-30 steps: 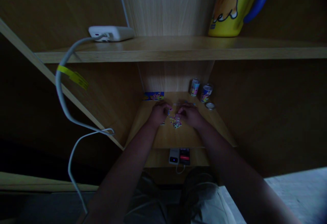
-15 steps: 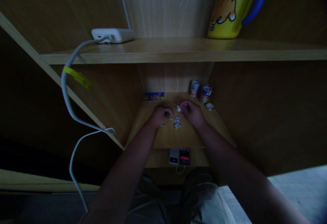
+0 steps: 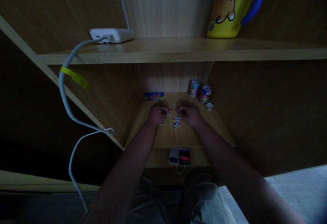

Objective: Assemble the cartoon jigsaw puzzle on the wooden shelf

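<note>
A small cluster of joined, colourful jigsaw puzzle pieces [image 3: 176, 122] lies on the lower shelf between my hands. My left hand [image 3: 157, 115] is to its left, fingers curled in a pinch, with a small jigsaw piece [image 3: 169, 115] at the fingertips. On the other side, my right hand [image 3: 191, 114] is closed thumb to finger just above and right of the cluster; what it holds, if anything, is hidden. A few loose pieces [image 3: 171, 110] lie between the hands. The edge of another piece [image 3: 161, 123] shows below my left wrist.
Two printed cans [image 3: 194, 88] [image 3: 205, 93] and a round lid [image 3: 209, 106] stand at the back right. A blue picture strip [image 3: 153, 96] lies back left. Overhead, a shelf [image 3: 163, 56] carries a white power bank [image 3: 112, 35] and a yellow cup [image 3: 227, 12]. A phone [image 3: 184, 156] lies in front.
The piece that showed in my right fingers is no longer visible there. My left hand has shifted slightly left and loose pieces now show between the hands.
</note>
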Available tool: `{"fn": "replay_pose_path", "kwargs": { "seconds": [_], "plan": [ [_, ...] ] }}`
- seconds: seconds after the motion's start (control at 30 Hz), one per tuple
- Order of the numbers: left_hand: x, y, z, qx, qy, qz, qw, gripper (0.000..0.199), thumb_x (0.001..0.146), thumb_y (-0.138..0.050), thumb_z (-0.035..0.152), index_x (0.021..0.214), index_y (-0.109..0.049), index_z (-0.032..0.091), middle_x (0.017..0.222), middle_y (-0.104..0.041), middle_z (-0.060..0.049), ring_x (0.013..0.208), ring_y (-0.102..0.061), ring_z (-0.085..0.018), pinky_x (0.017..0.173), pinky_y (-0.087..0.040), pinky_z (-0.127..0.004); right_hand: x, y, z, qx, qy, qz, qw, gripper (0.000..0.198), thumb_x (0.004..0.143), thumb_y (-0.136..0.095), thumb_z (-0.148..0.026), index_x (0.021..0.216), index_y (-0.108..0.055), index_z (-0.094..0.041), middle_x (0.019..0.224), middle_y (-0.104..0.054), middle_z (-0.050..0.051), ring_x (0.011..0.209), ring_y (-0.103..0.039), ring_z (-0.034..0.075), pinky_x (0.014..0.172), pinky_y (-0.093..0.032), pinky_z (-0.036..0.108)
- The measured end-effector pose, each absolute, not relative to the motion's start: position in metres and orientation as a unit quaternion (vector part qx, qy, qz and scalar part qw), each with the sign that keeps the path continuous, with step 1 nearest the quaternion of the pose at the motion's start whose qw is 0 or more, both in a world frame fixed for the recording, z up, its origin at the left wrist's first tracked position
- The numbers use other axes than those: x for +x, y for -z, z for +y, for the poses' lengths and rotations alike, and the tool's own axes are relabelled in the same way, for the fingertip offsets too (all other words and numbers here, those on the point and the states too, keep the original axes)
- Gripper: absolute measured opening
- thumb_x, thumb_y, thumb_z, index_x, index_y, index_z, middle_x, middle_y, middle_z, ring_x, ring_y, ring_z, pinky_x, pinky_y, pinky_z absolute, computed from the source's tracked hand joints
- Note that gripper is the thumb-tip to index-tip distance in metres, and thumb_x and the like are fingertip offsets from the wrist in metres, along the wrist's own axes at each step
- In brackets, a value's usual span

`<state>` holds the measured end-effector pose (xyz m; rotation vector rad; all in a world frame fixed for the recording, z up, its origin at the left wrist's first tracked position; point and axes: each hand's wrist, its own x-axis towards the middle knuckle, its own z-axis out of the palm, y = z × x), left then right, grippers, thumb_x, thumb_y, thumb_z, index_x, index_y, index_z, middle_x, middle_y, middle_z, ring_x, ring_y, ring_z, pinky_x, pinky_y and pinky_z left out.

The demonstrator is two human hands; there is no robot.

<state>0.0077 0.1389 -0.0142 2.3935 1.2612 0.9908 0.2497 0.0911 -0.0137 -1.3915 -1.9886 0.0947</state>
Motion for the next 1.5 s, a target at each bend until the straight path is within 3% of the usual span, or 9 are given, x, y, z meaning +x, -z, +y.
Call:
{"fn": "replay_pose_path", "kwargs": {
  "seconds": [0.27,0.4,0.57,0.8,0.93,1.13,1.3,1.5],
  "plan": [
    [0.014,0.006,0.131,0.854,-0.350,0.362,0.133,0.026,0.088,-0.071,0.006,0.082,-0.084,0.027,0.098,-0.084,-0.002,0.101,-0.076,-0.024,0.109,-0.054,-0.045,0.247,0.013,0.088,-0.566,-0.032,-0.748,0.345,0.007,0.099,-0.076,-0.029,0.097,-0.082,-0.029,0.115,-0.080,0.006,0.112,-0.070,0.028,0.101,-0.051,0.044],
    [0.014,0.003,0.127,0.858,-0.350,0.351,0.133,0.005,0.091,-0.083,0.026,0.086,-0.082,0.026,0.094,-0.081,-0.004,0.096,-0.073,-0.024,0.103,-0.054,-0.042,0.247,0.012,0.086,-0.499,-0.060,-0.797,0.336,0.010,0.098,-0.081,-0.037,0.095,-0.081,-0.028,0.105,-0.081,0.004,0.108,-0.072,0.026,0.103,-0.050,0.043],
    [0.014,0.000,0.125,0.873,-0.322,0.324,0.168,0.025,0.080,-0.096,0.044,0.090,-0.082,0.026,0.097,-0.080,-0.003,0.101,-0.072,-0.024,0.102,-0.052,-0.040,0.249,0.016,0.089,-0.498,-0.068,-0.805,0.315,0.006,0.096,-0.082,-0.030,0.092,-0.078,-0.026,0.101,-0.079,0.005,0.102,-0.071,0.025,0.097,-0.050,0.040],
    [0.015,0.001,0.125,0.874,-0.318,0.331,0.159,0.004,0.088,-0.085,0.028,0.090,-0.082,0.027,0.101,-0.080,-0.003,0.103,-0.073,-0.024,0.105,-0.053,-0.040,0.251,0.020,0.091,-0.545,-0.028,-0.775,0.318,0.006,0.099,-0.073,-0.023,0.097,-0.078,-0.027,0.110,-0.079,0.006,0.106,-0.069,0.029,0.096,-0.049,0.042],
    [0.014,0.006,0.128,0.878,-0.317,0.324,0.154,0.014,0.085,-0.078,0.015,0.087,-0.083,0.028,0.099,-0.080,-0.003,0.103,-0.073,-0.024,0.106,-0.054,-0.041,0.252,0.014,0.088,-0.546,-0.032,-0.771,0.325,0.009,0.102,-0.070,-0.026,0.098,-0.078,-0.026,0.110,-0.079,0.006,0.104,-0.070,0.028,0.096,-0.049,0.040],
    [0.015,0.010,0.132,0.874,-0.331,0.326,0.145,0.020,0.087,-0.073,0.012,0.087,-0.085,0.028,0.099,-0.080,-0.004,0.105,-0.074,-0.024,0.107,-0.055,-0.042,0.253,0.010,0.083,-0.528,-0.037,-0.796,0.295,0.022,0.098,-0.082,-0.046,0.093,-0.078,-0.026,0.102,-0.078,0.006,0.100,-0.072,0.026,0.089,-0.049,0.037],
    [0.013,0.008,0.132,0.866,-0.342,0.344,0.124,0.025,0.087,-0.070,0.007,0.092,-0.085,0.027,0.102,-0.083,-0.003,0.104,-0.075,-0.024,0.108,-0.055,-0.044,0.253,0.011,0.086,-0.531,-0.038,-0.796,0.289,0.018,0.099,-0.083,-0.039,0.091,-0.076,-0.025,0.102,-0.080,0.006,0.100,-0.073,0.026,0.087,-0.048,0.036],
    [0.012,0.005,0.130,0.869,-0.330,0.357,0.096,0.024,0.090,-0.069,0.007,0.084,-0.082,0.026,0.095,-0.085,-0.002,0.096,-0.077,-0.024,0.106,-0.055,-0.045,0.254,0.013,0.091,-0.524,-0.083,-0.799,0.284,0.019,0.099,-0.082,-0.031,0.083,-0.075,-0.023,0.085,-0.080,0.003,0.078,-0.071,0.020,0.073,-0.044,0.032]
  ]
}}
